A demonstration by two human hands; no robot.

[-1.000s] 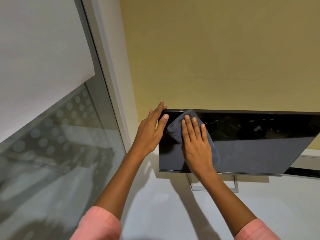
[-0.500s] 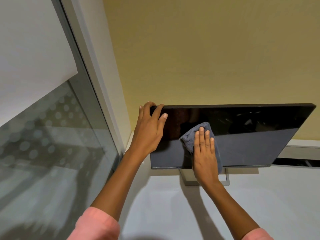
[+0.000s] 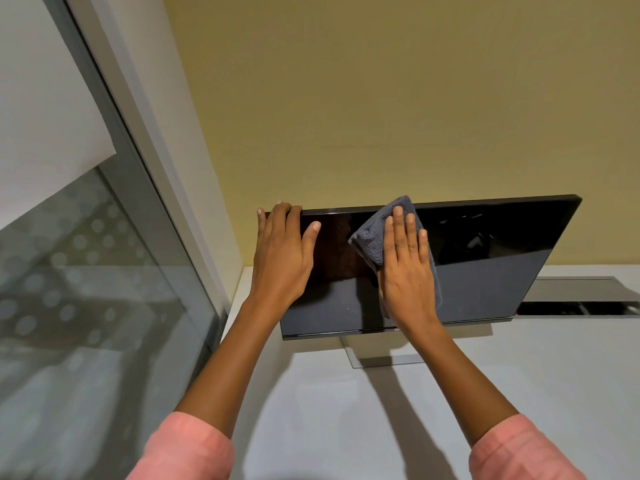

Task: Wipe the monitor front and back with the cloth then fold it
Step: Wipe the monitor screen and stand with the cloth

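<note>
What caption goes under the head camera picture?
Right hand presses a grey cloth on the monitor screen while the left hand steadies its corner.

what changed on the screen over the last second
The right hand slid the cloth rightward along the monitor front, dipping to mid-screen and then coming back up to the top edge, where the cloth now peeks over. The left hand stayed gripping the top left corner, and the cloth stayed flat under the right palm.

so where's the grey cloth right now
The grey terry cloth is pressed flat under the right hand against the black monitor screen, near its top edge, left of centre.
</note>
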